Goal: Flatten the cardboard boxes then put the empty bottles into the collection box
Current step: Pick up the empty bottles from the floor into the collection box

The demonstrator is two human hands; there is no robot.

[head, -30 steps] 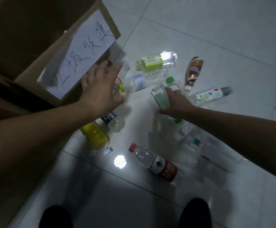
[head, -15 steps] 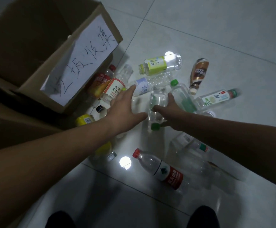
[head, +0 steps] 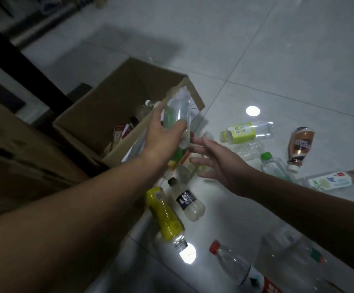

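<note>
My left hand (head: 163,134) grips a clear bottle with a green label (head: 177,112), raised over the near wall of the open cardboard collection box (head: 83,115). Several bottles lie inside the box. My right hand (head: 216,160) hovers open just right of it, fingers spread, holding nothing. On the tiled floor lie more empty bottles: a yellow one (head: 165,216), a small black-labelled one (head: 187,200), a red-capped one (head: 241,269), a lime-labelled one (head: 245,131), a brown one (head: 300,145), a green-capped one (head: 275,167).
Flat brown cardboard (head: 17,157) lies at the left beside the box. A dark post (head: 26,66) rises behind it. A white-labelled bottle (head: 336,179) and clear bottles (head: 294,256) lie at the right. Open tiles stretch beyond the box.
My left hand has picked up the clear green-labelled bottle from the floor and lifted it to the box. My right hand let go and opened. The view tilted up.
</note>
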